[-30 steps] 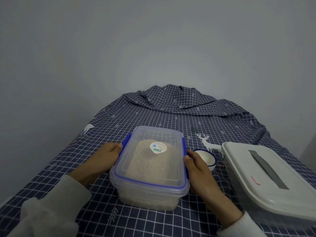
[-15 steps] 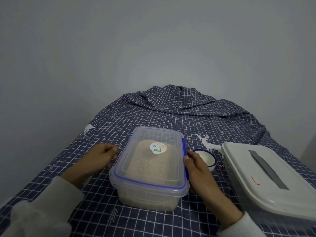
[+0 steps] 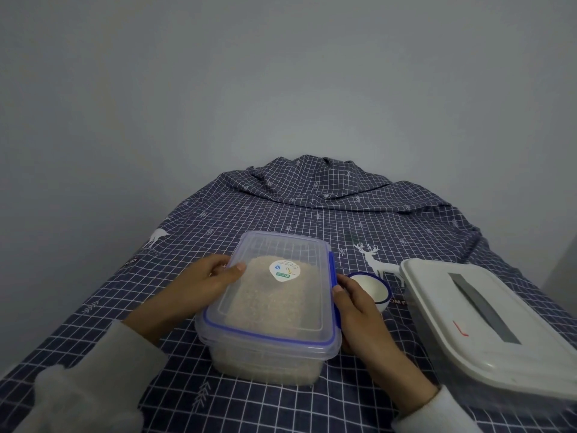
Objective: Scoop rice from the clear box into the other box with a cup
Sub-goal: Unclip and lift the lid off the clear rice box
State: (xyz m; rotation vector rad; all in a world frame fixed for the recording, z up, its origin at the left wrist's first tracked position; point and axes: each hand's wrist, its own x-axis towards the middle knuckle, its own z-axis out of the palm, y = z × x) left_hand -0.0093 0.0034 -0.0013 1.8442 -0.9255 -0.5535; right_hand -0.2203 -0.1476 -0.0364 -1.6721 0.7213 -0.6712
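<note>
A clear box (image 3: 268,310) of rice (image 3: 265,301) sits near the front of a table under a navy grid-checked cloth (image 3: 312,207) printed with white deer and small trees. Its lid (image 3: 281,289) is on, edged in blue with a blue latch along the right side. A round white sticker (image 3: 284,270) with small blue and green marks lies on the lid — its print is too small to read. The pale grains fill much of the box and show through lid and walls.

The left hand (image 3: 203,285) grips the lid's left edge, thumb on top and fingers curled at the rim. The right hand (image 3: 359,307) rests against the box's right side at the latch; whether its fingers grip the latch or only touch it cannot be told.

Just right of that hand stands a white cup (image 3: 371,287) with a blue rim, upright. Further right lies a white box (image 3: 487,326), lid closed, with a grey strip down the top and a small red mark beside it. White letters on the cloth between cup and white box — "OM F" — are partly hidden. Both sleeves are pale and fuzzy.
</note>
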